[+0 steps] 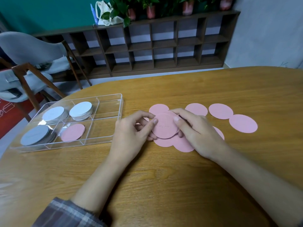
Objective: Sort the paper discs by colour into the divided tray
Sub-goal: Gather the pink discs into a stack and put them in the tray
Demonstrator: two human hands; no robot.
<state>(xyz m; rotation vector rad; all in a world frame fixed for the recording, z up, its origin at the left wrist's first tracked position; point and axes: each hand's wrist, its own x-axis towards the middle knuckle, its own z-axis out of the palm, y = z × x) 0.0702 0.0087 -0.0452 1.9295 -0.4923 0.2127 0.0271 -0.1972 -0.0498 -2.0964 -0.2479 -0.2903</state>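
My left hand (133,128) and my right hand (195,130) together hold a small stack of pink discs (164,127) just above the table. Several loose pink discs (242,123) lie flat around and under my hands, spreading to the right. The clear divided tray (114,95) stands to the left. It holds a white stack (81,110), two grey stacks (53,114) (35,135) and one pink disc (73,132) in the front middle compartment. Its two right compartments hold nothing.
The wooden table (164,177) has a curved far edge. A grey chair (32,63) stands beyond the tray at the left. A dark shelf unit (147,46) with potted plants runs along the back wall.
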